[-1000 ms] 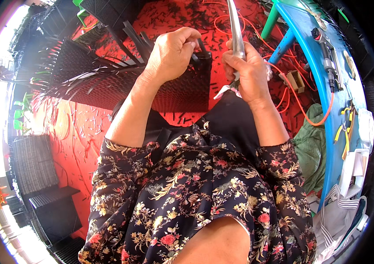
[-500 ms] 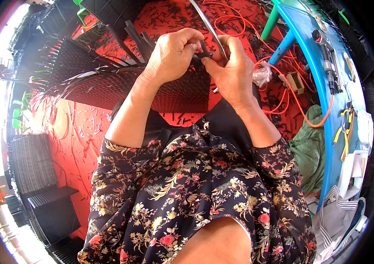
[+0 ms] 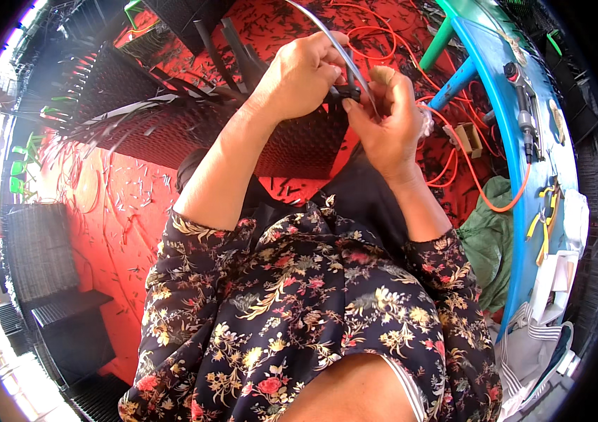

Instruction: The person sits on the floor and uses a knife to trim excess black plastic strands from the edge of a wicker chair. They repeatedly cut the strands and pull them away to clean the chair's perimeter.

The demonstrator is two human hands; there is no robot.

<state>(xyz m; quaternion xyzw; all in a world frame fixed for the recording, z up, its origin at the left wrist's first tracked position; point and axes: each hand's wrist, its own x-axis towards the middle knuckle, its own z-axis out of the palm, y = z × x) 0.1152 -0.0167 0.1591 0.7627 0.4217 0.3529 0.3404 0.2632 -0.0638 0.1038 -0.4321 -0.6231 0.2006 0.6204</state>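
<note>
Blue table (image 3: 494, 79) is standing at right. On its top a grey tool (image 3: 525, 116) is lying, with an orange hose (image 3: 501, 210) sagging over the edge and looping across the red floor covering (image 3: 95, 243). Farther down the table, yellow-handled pliers (image 3: 544, 243) are resting near a white object, shape unclear. A grey cloth item with striped bands (image 3: 527, 352) is lying at lower right. Green fabric (image 3: 489, 243) is bunching beside the table; a small cardboard box (image 3: 468, 141) is sitting on the floor covering. Green chairs (image 3: 17, 179) are showing at far left.
</note>
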